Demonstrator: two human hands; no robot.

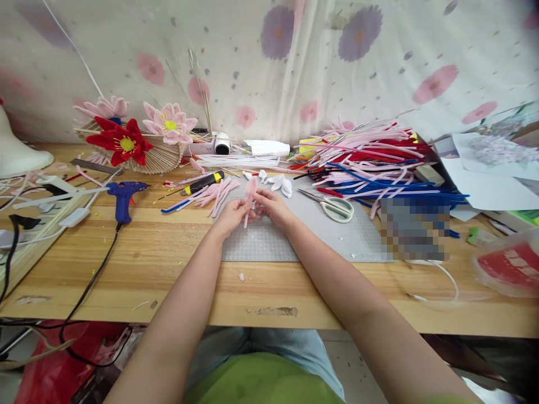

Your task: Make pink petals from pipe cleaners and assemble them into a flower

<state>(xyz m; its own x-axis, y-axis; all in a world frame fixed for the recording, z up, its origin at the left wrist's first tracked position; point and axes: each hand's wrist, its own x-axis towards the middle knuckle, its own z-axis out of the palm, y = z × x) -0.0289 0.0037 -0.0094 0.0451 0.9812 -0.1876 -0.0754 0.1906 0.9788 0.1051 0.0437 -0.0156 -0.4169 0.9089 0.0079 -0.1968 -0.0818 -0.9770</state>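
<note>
My left hand (233, 216) and my right hand (272, 205) meet over the grey cutting mat (337, 241). Both are closed on a pink pipe cleaner (251, 193), bent into a petal-like loop that stands up between the fingers, with a stem end pointing down. Just behind my right hand lie white petal-shaped pieces (281, 184). Left of my left hand, cut pink pipe cleaner lengths (217, 195) form a loose pile. Scissors with pale green handles (337, 209) rest on the mat to the right.
A blue glue gun (123, 197) with its cord stands at left. Behind it are a red flower (122, 144) and a pink flower (169, 124). A yellow-black utility knife (204, 183) lies near the mat. Pipe cleaners (366, 146) heap at back right, near a plastic tub (509, 261).
</note>
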